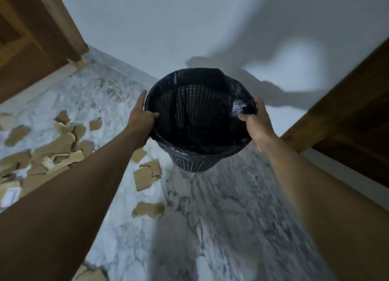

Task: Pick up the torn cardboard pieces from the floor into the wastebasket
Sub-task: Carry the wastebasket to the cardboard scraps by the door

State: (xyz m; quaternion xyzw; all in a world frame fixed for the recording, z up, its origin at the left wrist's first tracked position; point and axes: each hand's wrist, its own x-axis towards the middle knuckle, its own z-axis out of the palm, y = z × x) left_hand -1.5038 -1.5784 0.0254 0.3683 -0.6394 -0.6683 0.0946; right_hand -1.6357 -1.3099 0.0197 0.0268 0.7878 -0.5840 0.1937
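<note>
A dark mesh wastebasket (pixel 193 163) with a black bag lining stands on the marble floor near the white wall. My left hand (pixel 140 114) grips its left rim, thumb hooked over the edge. At the right rim my right hand (pixel 255 120) holds the rim and a fold of the black bag (pixel 242 108). Torn brown cardboard pieces (pixel 56 152) lie scattered over the floor to the left, with a few (pixel 147 174) close to the basket's foot and one (pixel 148 210) nearer me. The basket's inside looks dark; I cannot tell whether anything lies in it.
A wooden door (pixel 35 38) stands at the upper left with a cardboard scrap (pixel 81 63) at its corner. Another wooden door or frame (pixel 349 120) runs along the right. The white wall (pixel 168 28) is directly behind the basket. Marble floor (pixel 231 228) stretches toward me.
</note>
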